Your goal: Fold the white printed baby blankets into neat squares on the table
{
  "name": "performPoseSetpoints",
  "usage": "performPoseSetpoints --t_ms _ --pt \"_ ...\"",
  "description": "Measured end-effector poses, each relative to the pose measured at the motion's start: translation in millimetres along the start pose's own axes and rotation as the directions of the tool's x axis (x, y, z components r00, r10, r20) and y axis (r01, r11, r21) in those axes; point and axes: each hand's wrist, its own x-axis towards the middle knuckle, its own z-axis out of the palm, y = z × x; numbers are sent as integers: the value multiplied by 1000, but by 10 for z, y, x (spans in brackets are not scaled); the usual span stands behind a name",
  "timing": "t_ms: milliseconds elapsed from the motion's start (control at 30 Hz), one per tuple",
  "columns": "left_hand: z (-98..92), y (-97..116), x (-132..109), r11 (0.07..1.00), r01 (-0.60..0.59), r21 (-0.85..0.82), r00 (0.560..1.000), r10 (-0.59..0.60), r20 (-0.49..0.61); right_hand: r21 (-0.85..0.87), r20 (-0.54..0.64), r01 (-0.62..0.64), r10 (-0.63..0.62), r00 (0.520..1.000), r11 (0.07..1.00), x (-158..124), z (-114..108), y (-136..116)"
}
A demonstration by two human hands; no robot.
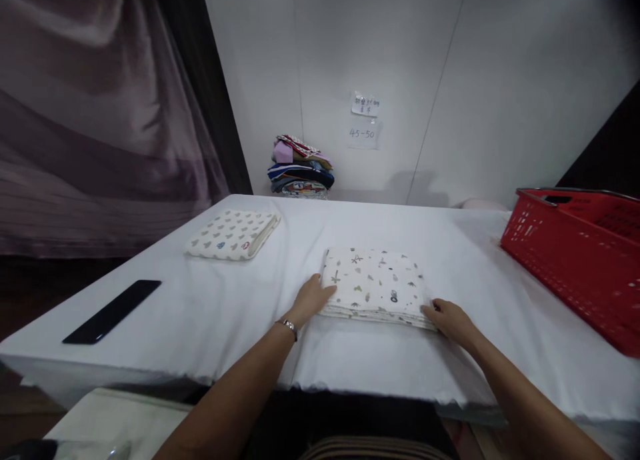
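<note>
Our left hand (pixel 311 301) and right hand (pixel 450 319) rest open, flanking the leaf-print cloth (pixel 373 283).
It's folded flat; another folded cloth (pixel 233 235) lies aside.

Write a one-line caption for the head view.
Left hand and right hand touch near corners of a folded printed cloth on a white table, beside a second folded cloth, phone and red basket.

- White-draped counter (pixel 215 313), and here's the spread.
- Near edge, centre: printed folded cloth (pixel 375 283), lying flat.
- Toward the far left corner: second folded cloth (pixel 233 235).
- Left edge: black phone (pixel 113 311), flat.
- Right edge: red basket (pixel 580 253).
- Far edge: stack of clothes (pixel 301 167).
</note>
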Motion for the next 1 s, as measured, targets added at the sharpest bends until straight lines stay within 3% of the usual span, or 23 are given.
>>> performPoseSetpoints --t_ms 67,167,233,333,433,533,633,700,767,900,1000 --pt "-17 32 60 997 0 -74 1000 2 26 -6 22 -10 11 1000 1000 -6 -6 -21" --pt "-108 27 149 988 -69 -139 996 61 -59 32 87 -24 21 996 999 -64 23 -87" --pt "-185 -10 192 995 -69 -76 993 61 -101 93 142 -28 14 990 995 -127 63 -143" --pt "-256 -86 210 999 -2 34 999 4 -37 164 180 -24 -6 984 986 -210 108 -195" --pt "-268 -129 186 995 15 103 1000 -15 2 163 161 -18 -9 987 986 -223 106 -170" --pt "-258 -100 156 980 1 201 999 10 -53 157 44 -15 8 999 987 -131 81 -121" --pt "-207 -3 140 938 -130 322 969 189 -160 160 -51 -35 44 998 986 63 64 -143" --pt "-132 68 137 875 -278 398 912 370 -176 157 -69 -57 69 995 986 218 62 -207" --pt "-34 107 137 811 -374 450 877 467 -113 137 -69 -88 98 993 987 352 68 -287" --pt "121 57 132 791 -380 479 914 402 60 47 -51 -130 133 990 990 447 107 -381" --pt "148 -3 117 800 -378 467 920 380 95 17 -57 -109 109 992 994 409 140 -351"
